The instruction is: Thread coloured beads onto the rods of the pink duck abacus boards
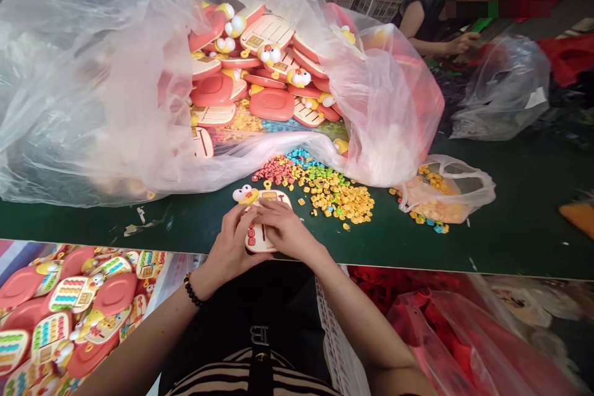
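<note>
A cream toy board (278, 196) with a yellow duck head and big white eyes lies face up at the table's near edge. My left hand (231, 241) is closed round its left side. Bent over the board's face, my right hand (290, 232) has its fingers together near the left fingertips; whatever they pinch is hidden. Small red beads (251, 235) sit in a column on the board's left part. Just beyond lies a pile of loose beads, with yellow beads (350, 201), red beads (276, 170), blue beads (299, 156) and green beads (325, 173).
A large clear plastic bag (93, 93) of similar boards (271, 102) covers the table's back. On the right lies a small bag (457, 204) of beads. Boards with coloured rows (69, 294) fill a container at lower left. A co-worker's hand (464, 43) shows at upper right.
</note>
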Demonstrator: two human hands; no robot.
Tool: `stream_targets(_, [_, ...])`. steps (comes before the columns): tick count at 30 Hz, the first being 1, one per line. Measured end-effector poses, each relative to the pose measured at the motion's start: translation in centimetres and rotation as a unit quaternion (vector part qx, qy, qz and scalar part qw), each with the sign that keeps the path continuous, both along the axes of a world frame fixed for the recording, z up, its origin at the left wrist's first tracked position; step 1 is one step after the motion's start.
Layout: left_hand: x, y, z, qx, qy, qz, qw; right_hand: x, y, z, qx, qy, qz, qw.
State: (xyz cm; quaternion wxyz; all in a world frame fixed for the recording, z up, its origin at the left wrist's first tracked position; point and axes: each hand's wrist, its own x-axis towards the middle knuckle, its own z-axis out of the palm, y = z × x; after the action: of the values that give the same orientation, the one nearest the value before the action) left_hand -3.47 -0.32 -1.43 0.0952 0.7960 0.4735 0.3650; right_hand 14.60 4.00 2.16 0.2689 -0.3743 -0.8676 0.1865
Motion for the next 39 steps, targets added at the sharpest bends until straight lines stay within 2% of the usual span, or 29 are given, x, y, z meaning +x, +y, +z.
stream_targets(1, [0.0, 0.1, 0.3, -0.007, 0.018, -0.003, 1.0, 0.7, 0.8, 0.2, 0.0, 0.029, -0.03, 0.999])
stream_targets(3, [0.1, 0.3, 0.9, -0.035, 0.055, -0.013, 0.998, 2.2, 2.4, 0.4, 0.009, 0.056, -0.154, 0.987])
stream_targets(5, [0.5, 0.6, 1.5, -0.057, 0.083, -0.017, 0.995, 3.1, 4.1, 0.2, 0.019, 0.004, -0.262, 0.965])
stream_targets(6, [0.8, 0.8, 1.6, -0.06, 0.096, -0.017, 0.993, 3.4, 4.7, 0.1, 0.024, -0.04, -0.283, 0.958])
stream_targets(9, [1.6, 1.2, 1.6, -0.037, 0.128, -0.019, 0.991, 3.6, 5.8, -0.5, 0.043, -0.129, -0.272, 0.953])
stream_targets(11, [1.9, 1.4, 1.2, -0.018, 0.136, -0.033, 0.99, 3.6, 5.7, -0.6, 0.059, -0.11, -0.275, 0.953])
stream_targets(14, [1.9, 1.5, 0.6, -0.007, 0.126, -0.055, 0.991, 3.4, 4.6, -0.5, 0.077, -0.062, -0.262, 0.96])
stream_targets(18, [1.9, 1.4, 0.5, -0.022, 0.11, -0.049, 0.992, 2.7, 2.6, -0.5, 0.106, -0.119, -0.192, 0.968])
stream_targets(23, [2.0, 1.3, 0.8, -0.031, 0.108, -0.046, 0.993, 2.1, 0.9, -1.0, 0.129, -0.172, -0.221, 0.951])
stream_targets(26, [2.0, 1.4, 0.7, -0.031, 0.109, -0.046, 0.992, 1.8, 0.6, -1.2, 0.126, -0.203, -0.232, 0.943])
stream_targets(30, [2.1, 1.4, 0.7, -0.027, 0.111, -0.046, 0.992, 1.5, 0.4, -1.3, 0.108, -0.225, -0.204, 0.947])
stream_targets(35, [2.1, 1.4, 0.6, -0.027, 0.098, -0.044, 0.994, 2.0, -0.1, -1.1, 0.089, -0.214, -0.221, 0.947])
stream_targets(39, [2.1, 1.4, 0.6, -0.033, 0.086, -0.052, 0.994, 2.1, -1.0, -0.5, 0.071, -0.196, -0.195, 0.958])
